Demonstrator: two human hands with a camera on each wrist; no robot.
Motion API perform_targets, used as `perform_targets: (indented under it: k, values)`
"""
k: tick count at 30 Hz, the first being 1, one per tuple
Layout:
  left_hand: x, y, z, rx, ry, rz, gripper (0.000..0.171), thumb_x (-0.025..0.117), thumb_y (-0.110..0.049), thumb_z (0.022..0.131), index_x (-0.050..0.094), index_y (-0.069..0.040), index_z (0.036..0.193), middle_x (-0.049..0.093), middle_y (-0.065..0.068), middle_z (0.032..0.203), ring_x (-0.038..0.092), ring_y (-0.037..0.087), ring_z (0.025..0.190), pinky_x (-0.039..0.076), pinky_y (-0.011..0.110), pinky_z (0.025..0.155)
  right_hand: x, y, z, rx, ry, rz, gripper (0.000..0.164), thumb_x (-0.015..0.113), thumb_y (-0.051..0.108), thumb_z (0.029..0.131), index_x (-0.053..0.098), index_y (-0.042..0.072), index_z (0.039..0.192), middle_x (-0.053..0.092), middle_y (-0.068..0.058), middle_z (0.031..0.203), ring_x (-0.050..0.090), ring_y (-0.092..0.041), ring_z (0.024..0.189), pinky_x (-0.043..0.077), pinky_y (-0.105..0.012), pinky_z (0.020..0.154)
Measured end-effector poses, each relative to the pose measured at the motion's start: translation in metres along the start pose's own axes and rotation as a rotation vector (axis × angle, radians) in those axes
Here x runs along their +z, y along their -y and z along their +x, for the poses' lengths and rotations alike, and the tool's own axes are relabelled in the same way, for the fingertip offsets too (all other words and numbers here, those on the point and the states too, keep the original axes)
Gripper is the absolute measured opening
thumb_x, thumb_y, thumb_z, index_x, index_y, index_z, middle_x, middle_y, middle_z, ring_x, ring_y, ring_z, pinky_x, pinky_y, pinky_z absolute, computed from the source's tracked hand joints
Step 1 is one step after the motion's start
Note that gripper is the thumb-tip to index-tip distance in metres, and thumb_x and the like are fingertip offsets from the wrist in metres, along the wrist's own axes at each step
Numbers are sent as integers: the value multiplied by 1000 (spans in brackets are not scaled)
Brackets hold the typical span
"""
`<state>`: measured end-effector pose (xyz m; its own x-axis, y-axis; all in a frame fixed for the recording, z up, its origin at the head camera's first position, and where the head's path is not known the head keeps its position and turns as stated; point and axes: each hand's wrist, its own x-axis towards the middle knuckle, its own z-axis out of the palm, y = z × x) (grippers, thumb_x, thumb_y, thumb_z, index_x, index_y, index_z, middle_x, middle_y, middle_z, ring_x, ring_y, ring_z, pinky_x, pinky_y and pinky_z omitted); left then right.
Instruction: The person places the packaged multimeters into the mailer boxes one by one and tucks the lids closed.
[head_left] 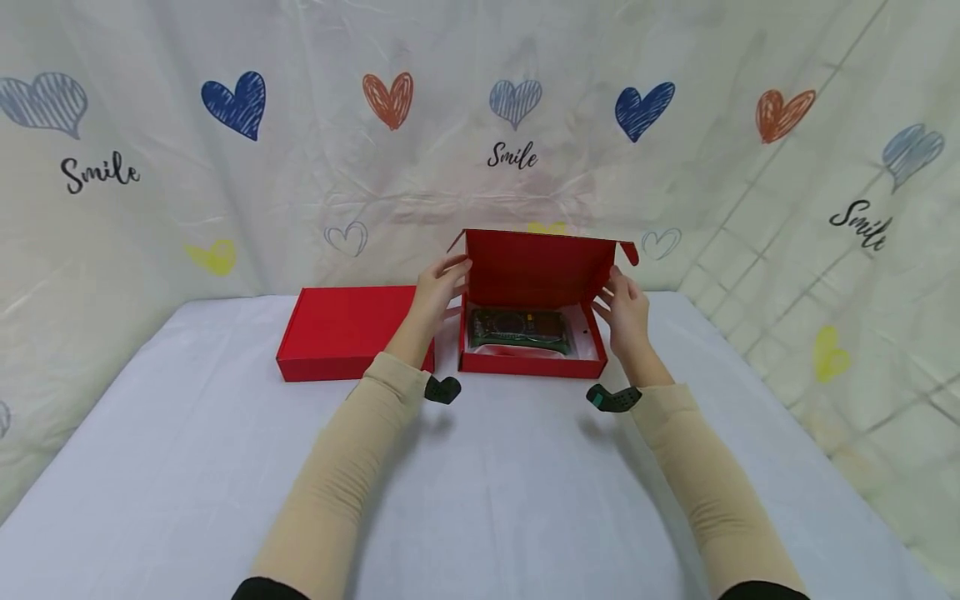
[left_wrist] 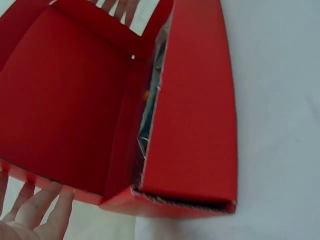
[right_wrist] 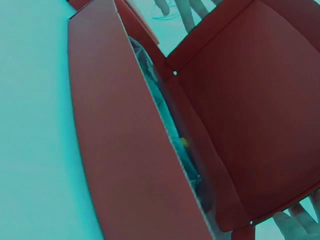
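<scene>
A red cardboard box (head_left: 534,365) stands with its lid (head_left: 540,265) raised. Inside lies a dark item in clear plastic wrap (head_left: 521,327), its kind hard to make out. At the lid's left side is my left hand (head_left: 437,292), its fairly straight fingers touching the outer edge; in the left wrist view those fingers (left_wrist: 42,210) lie along the side flap. My right hand (head_left: 627,308) touches the lid's opposite side, fingers extended. The right wrist view shows its fingers (right_wrist: 295,225) partly hidden behind the lid edge.
A second red box (head_left: 348,325), closed, lies just left of the open one, partly behind my left forearm. Both boxes sit on a white-covered table (head_left: 495,500). Behind them hangs a white sheet (head_left: 450,175) printed with hearts.
</scene>
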<state>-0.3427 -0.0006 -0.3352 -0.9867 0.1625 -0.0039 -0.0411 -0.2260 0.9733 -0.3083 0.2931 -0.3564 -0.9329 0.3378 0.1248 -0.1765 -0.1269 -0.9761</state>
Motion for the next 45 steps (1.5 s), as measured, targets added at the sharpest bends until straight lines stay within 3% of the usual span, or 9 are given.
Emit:
perform_targets:
  k: [8,13,19,23,26,31,45]
  values:
    - [-12,6,0,20,79,92,46,61,-33,104,54,-17,147,53,8,149,51,34,137,41,62,108,-19,0,0,-28,155,-74,59,41,42,111,36,8,158,38,-20,160,41,-35,145,36,-42,114]
    - [-15,8,1,25,87,139,46,61,-33,104,54,-18,147,55,7,148,53,32,135,44,61,106,-27,0,0,-35,227,-86,59,43,42,110,36,7,157,38,-18,159,44,-30,141,36,-40,114]
    - [-17,8,0,26,100,173,47,61,-32,104,52,-17,148,55,7,148,53,32,135,46,60,104,-34,1,-2,-25,269,-54,56,47,40,109,38,9,154,38,-14,157,44,-29,140,33,-40,116]
    - [-17,8,-2,38,99,193,48,61,-32,104,52,-17,148,54,8,148,52,33,135,46,60,104,-36,1,-2,-44,293,-58,47,49,39,109,45,14,148,47,-7,149,44,-30,140,33,-40,116]
    - [-18,9,-4,45,98,219,48,62,-32,104,52,-17,148,54,8,148,53,33,135,47,59,104,-39,-1,-3,-64,307,-76,34,47,36,110,52,18,138,55,1,136,52,-25,132,35,-39,115]
    - [-21,12,-7,76,109,264,48,62,-30,104,51,-15,147,55,8,148,53,31,134,46,59,104,-43,-2,-6,-105,335,-103,29,46,29,111,53,15,135,61,11,122,61,-11,115,41,-35,111]
    - [-26,20,-14,117,131,355,47,61,-26,104,50,-13,148,51,11,151,49,31,136,44,62,106,-51,-6,-13,-110,384,-116,30,47,26,110,49,14,138,58,13,125,63,-7,113,45,-30,106]
